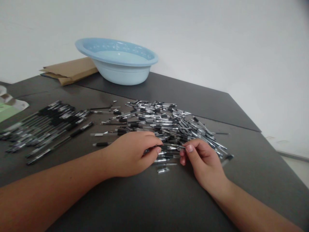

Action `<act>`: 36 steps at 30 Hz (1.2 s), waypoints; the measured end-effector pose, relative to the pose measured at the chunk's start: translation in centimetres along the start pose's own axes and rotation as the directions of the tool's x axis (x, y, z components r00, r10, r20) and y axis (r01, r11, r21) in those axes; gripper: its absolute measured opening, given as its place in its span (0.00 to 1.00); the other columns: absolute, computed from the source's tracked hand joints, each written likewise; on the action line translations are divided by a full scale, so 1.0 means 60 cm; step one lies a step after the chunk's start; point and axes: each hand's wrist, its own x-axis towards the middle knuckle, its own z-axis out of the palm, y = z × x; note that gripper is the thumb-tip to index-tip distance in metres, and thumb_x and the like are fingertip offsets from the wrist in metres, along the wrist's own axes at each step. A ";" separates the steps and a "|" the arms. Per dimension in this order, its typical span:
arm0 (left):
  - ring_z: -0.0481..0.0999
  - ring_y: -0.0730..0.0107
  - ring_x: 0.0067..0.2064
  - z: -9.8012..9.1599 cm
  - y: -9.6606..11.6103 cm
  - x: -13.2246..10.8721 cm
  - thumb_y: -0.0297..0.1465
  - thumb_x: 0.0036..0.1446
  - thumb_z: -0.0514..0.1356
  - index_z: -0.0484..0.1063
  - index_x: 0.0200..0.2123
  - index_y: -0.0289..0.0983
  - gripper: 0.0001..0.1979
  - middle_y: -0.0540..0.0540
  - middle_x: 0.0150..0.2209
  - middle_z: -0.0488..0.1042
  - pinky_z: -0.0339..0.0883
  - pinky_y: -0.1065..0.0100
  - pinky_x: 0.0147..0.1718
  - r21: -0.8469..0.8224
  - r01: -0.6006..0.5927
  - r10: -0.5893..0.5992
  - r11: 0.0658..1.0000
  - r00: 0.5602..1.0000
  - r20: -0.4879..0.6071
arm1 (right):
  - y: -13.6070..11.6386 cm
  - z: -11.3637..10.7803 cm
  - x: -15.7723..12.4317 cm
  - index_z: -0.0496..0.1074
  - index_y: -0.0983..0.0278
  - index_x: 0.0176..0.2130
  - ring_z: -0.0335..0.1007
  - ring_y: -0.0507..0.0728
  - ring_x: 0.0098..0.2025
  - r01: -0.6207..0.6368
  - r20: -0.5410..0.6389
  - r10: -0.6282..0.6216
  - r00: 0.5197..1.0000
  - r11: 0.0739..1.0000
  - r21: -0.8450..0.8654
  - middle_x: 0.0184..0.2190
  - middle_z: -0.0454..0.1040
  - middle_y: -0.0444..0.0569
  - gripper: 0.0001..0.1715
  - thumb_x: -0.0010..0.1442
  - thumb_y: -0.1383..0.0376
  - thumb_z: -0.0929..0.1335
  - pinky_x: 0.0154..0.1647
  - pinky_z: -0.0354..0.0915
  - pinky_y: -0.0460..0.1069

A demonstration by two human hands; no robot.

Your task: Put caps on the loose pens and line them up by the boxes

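Between my two hands runs a dark pen part [172, 147] with a black grip end and a clear, shiny end. The thumb and index finger of my left hand [134, 153] pinch its black end. At the other end, my right hand [205, 161] grips it with thumb and bent fingers. Behind and beneath the hands spreads a loose heap of pen parts [154, 120]: clear barrels, black grips, refills and small tips. A small clear piece [163, 170] lies on the table just below the held part.
Rows of black-gripped pens [48, 125] lie to the left. A light blue basin [125, 72] stands at the back beside a folded brown paper bag [72, 69]. White and green wrapping [11, 108] shows at the left edge. The dark table [149, 203] meets a white wall.
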 end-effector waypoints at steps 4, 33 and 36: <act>0.75 0.64 0.42 0.002 -0.001 0.001 0.32 0.71 0.54 0.78 0.42 0.40 0.12 0.47 0.38 0.75 0.65 0.64 0.41 0.002 0.000 0.000 1.000 1.000 0.004 | -0.001 -0.002 -0.001 0.73 0.60 0.36 0.73 0.53 0.27 -0.014 -0.005 0.014 1.000 0.999 -0.037 0.25 0.76 0.44 0.17 0.72 0.52 0.70 0.30 0.70 0.48; 0.78 0.69 0.36 0.006 0.006 -0.004 0.33 0.66 0.61 0.79 0.44 0.42 0.07 0.51 0.38 0.82 0.64 0.68 0.34 -0.079 0.026 -0.031 0.997 0.997 -0.066 | -0.002 -0.001 -0.002 0.77 0.60 0.37 0.76 0.54 0.27 -0.004 0.042 0.007 0.999 0.998 -0.068 0.25 0.79 0.45 0.13 0.68 0.54 0.73 0.29 0.72 0.47; 0.78 0.69 0.39 0.006 0.001 -0.004 0.32 0.68 0.60 0.79 0.44 0.43 0.07 0.52 0.38 0.82 0.65 0.69 0.37 -0.109 -0.004 -0.001 0.994 0.999 -0.045 | 0.004 -0.005 0.003 0.80 0.60 0.39 0.78 0.54 0.26 -0.013 0.101 0.002 0.995 0.994 0.108 0.26 0.82 0.45 0.10 0.65 0.56 0.76 0.30 0.76 0.48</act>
